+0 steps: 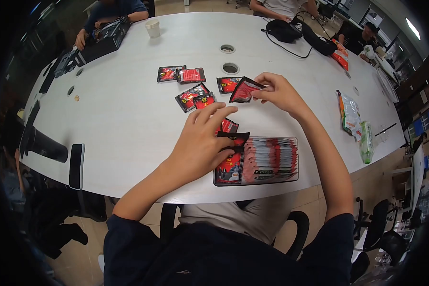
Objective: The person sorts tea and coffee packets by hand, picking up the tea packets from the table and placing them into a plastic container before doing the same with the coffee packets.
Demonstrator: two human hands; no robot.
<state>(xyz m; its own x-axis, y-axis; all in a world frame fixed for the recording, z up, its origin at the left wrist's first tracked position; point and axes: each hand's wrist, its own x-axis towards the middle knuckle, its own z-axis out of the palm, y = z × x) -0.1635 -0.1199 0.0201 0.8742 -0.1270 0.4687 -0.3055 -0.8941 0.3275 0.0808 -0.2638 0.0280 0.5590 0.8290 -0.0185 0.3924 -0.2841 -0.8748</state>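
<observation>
My right hand (277,91) pinches a red and black sachet (243,90) and holds it tilted just above the white table (124,114). My left hand (202,143) lies flat with spread fingers on the left end of a fanned row of sachets (267,162) near the table's front edge, covering a sachet (228,126) beneath the fingers. Loose sachets lie further out: a pair (195,97) near my left fingertips, one (227,84) beside the held sachet, and two more (181,74) beyond.
A phone (76,166) and a black cylinder (45,144) lie at the left edge. Snack bags (355,121) rest at the right. A paper cup (153,28), cable holes (229,67), a black bag (283,31) and other people's hands sit at the far side.
</observation>
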